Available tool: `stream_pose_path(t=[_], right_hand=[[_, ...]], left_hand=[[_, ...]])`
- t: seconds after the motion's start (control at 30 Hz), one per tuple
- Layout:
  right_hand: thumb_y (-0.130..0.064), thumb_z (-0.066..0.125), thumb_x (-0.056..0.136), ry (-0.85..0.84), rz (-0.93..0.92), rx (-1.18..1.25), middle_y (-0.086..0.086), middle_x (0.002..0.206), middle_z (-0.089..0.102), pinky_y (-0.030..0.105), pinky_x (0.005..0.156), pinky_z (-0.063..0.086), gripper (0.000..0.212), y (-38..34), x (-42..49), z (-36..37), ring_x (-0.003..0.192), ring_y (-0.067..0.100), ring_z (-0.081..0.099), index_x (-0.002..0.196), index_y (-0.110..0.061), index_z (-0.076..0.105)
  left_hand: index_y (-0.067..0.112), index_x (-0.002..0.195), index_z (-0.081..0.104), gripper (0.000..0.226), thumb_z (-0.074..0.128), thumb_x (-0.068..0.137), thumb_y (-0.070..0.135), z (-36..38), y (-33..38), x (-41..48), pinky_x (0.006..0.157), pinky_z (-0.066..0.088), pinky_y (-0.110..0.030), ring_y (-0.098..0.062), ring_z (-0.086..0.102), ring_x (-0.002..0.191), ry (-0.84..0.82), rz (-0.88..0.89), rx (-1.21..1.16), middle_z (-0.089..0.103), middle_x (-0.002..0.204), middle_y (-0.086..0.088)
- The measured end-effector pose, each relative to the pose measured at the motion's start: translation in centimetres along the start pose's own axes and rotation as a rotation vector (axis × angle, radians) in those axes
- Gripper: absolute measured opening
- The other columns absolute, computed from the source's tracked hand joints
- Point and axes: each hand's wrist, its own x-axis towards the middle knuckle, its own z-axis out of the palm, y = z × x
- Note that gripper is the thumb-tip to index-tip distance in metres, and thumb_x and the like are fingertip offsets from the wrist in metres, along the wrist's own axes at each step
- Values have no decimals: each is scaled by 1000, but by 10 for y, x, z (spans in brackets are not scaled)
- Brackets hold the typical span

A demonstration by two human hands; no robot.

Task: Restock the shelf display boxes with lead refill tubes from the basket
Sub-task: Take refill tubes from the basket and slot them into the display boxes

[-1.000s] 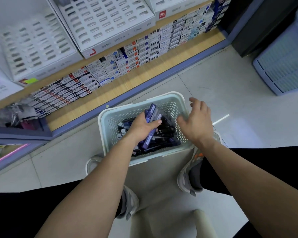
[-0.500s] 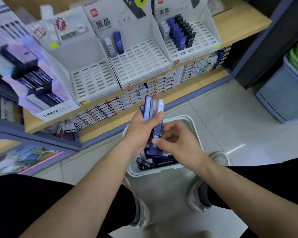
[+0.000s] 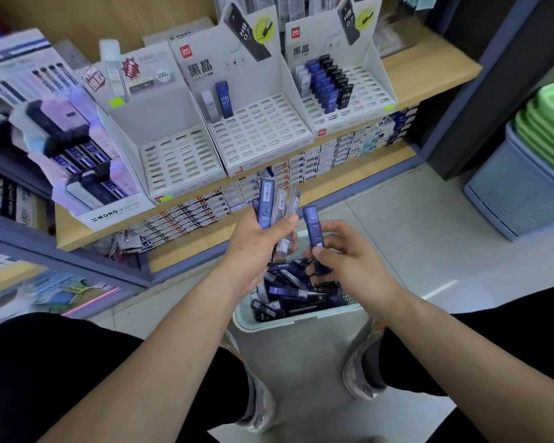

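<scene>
Person crouched on the floor point(image 3: 413, 225) facing a wooden shelf point(image 3: 429, 70), knees to either side, a shoe point(image 3: 362, 375) showing near the basket.

- Left hand point(image 3: 253, 247): raised above the basket, fingers curled round a bunch of tubes point(image 3: 271, 206), thumb laid across their front. The bunch fans upward; one tube is blue, the others pale or clear.
- Right hand point(image 3: 349, 260): just beside the left, apart from it. Thumb and fingers pinch a single blue tube point(image 3: 312, 227) near its lower half; the tube stands nearly upright.
- Basket point(image 3: 288, 324): pale, on the floor between the knees, directly under both hands. A loose heap of tubes point(image 3: 295, 289) lies in it, blue, black and clear, mixed every way.
- Three white display boxes stand side by side on the shelf, slotted bases tilted forward. The left box point(image 3: 173, 148) is slotted like the others. The middle box point(image 3: 256, 129) has two tubes upright in its back row, one pale and one blue. The right box point(image 3: 349, 97) has pale, blue and black tubes ranked at the back.
- Lower shelf point(image 3: 365, 174): small cartons point(image 3: 317, 161) lined up beneath the boxes.
- Far right: a grey crate point(image 3: 518, 199) with green trays point(image 3: 550, 116) stacked above it.
</scene>
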Motion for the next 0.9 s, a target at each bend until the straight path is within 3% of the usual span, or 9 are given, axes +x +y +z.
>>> stream_pose_path(t=[0.1, 0.2, 0.4, 0.57, 0.7, 0.8, 0.9], right_hand=[[0, 44, 100, -14, -18, 3, 3, 68, 50, 35, 53, 38, 22, -5, 5, -5, 53, 18, 42, 112, -15, 55], [-16, 50, 104, -77, -54, 29, 1, 67, 35, 29, 49, 25, 10, -7, 9, -7, 53, 15, 29, 110, -18, 58], [-23, 38, 108, -89, -43, 57, 3, 72, 53, 27, 53, 40, 33, -16, 9, -9, 59, 19, 47, 111, -9, 68], [-14, 40, 107, -99, -49, 27, 4, 74, 66, 34, 64, 47, 24, -25, 8, -10, 66, 21, 57, 108, -11, 64], [-8, 46, 105, -124, -50, 8, 7, 87, 76, 38, 70, 58, 14, -36, 8, -12, 73, 24, 69, 112, -9, 59], [2, 55, 98, -141, -104, 30, 20, 96, 74, 42, 69, 59, 33, -48, 9, -16, 75, 34, 72, 127, -14, 53], [6, 63, 92, -107, -208, -73, 23, 101, 69, 51, 73, 61, 45, -64, 15, -19, 86, 45, 71, 124, -25, 58]], left_hand=[[9, 108, 61, 16, 66, 93, 8, 4, 3, -2, 72, 54, -39, -20, 58, 72, -12, -2, 3, 64, 74, 5], [8, 119, 62, 26, 67, 93, 12, 7, 7, -4, 73, 55, -39, -20, 59, 76, -25, 17, 25, 67, 90, -3], [13, 110, 61, 16, 66, 95, 12, 7, 18, -9, 79, 54, -43, -17, 61, 74, -23, 36, 79, 71, 75, 8], [15, 107, 62, 17, 70, 92, 13, 1, 24, -11, 83, 56, -47, -18, 62, 76, -29, 46, 98, 69, 80, 8], [18, 104, 61, 16, 70, 92, 12, -2, 32, -11, 77, 58, -41, -18, 63, 75, -48, 69, 109, 68, 78, 8], [14, 106, 59, 16, 67, 93, 9, -4, 40, -10, 67, 55, -33, -15, 63, 68, -67, 101, 155, 65, 77, 3], [7, 105, 56, 15, 67, 94, 7, -7, 50, -6, 61, 55, -30, -15, 60, 64, -67, 155, 231, 60, 76, -5]])
